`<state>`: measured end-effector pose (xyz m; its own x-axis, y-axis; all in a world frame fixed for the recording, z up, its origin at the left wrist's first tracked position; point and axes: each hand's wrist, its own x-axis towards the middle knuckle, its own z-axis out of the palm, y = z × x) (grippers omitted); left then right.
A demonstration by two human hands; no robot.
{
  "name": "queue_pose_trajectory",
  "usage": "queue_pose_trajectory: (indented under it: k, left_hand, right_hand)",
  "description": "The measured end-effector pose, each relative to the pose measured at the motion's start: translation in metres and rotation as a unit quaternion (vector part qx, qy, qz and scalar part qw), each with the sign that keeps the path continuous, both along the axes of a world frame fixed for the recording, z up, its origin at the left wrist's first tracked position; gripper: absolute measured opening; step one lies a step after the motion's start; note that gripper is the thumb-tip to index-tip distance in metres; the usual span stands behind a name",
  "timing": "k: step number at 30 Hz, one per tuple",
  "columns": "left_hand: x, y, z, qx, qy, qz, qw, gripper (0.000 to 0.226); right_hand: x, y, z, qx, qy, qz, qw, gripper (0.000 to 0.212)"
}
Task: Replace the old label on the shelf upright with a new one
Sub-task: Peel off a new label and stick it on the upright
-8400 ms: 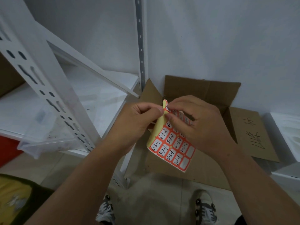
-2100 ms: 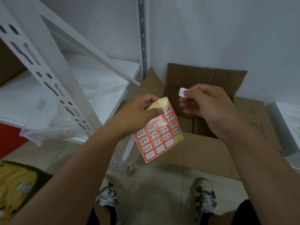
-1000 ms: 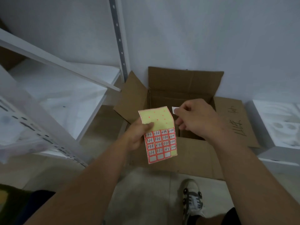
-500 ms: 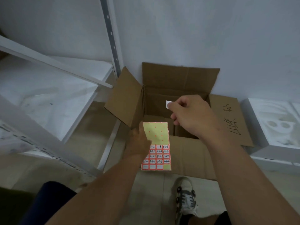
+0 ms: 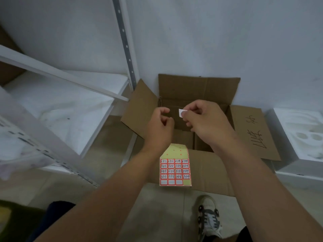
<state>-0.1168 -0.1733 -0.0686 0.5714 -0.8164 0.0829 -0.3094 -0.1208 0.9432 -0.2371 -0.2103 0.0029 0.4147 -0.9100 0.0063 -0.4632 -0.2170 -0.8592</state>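
My right hand (image 5: 206,123) pinches a small white label (image 5: 182,113) between thumb and forefinger, above the open cardboard box (image 5: 197,88). Just to its left, my left hand (image 5: 160,126) is raised with its fingers loosely curled and holds nothing. The sticker sheet (image 5: 175,170), yellow backing with red-framed handwritten labels, shows flat below my left wrist, over the box's front flap; no hand touches it. The perforated front shelf upright (image 5: 35,137) runs blurred at the left. A grey back upright (image 5: 125,44) stands against the wall.
A white shelf board (image 5: 57,110) sits low at the left behind a slanted white rail (image 5: 61,74). A white foam block (image 5: 300,137) stands right of the box. My shoe (image 5: 208,217) is on the floor in front of the box.
My left hand has let go of the sticker sheet and risen beside the right hand. The sheet now shows lower, over the box's front flap. The right hand still pinches the white label.
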Motion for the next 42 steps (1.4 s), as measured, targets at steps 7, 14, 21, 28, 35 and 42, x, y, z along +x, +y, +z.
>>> queue_pose_trajectory:
  k: [7, 14, 21, 28, 35, 42]
  left_hand:
    - [0.008, 0.063, 0.061, -0.132, -0.138, -0.023, 0.981, 0.03]
    - [0.03, 0.087, 0.07, -0.11, -0.088, -0.016, 0.99, 0.022]
    - [0.058, 0.099, 0.081, -0.141, 0.106, -0.013, 0.984, 0.028]
    - [0.082, 0.109, 0.083, -0.182, 0.218, -0.012, 0.959, 0.029]
    - [0.083, 0.114, 0.085, -0.169, 0.216, -0.059, 0.96, 0.026]
    - [0.082, 0.116, 0.086, -0.167, 0.216, -0.052, 0.96, 0.023]
  right_hand:
    - [0.021, 0.023, 0.011, 0.056, -0.105, 0.021, 0.993, 0.004]
    - [0.045, 0.045, 0.013, -0.054, -0.093, 0.046, 0.993, 0.01]
    - [0.072, 0.054, 0.01, -0.153, -0.125, 0.109, 0.974, 0.013]
    - [0.085, 0.063, 0.01, -0.122, -0.177, 0.094, 0.972, 0.016]
    - [0.085, 0.068, 0.02, -0.003, -0.232, 0.122, 0.965, 0.008]
    - [0.088, 0.07, 0.02, -0.111, -0.198, 0.088, 0.97, 0.012]
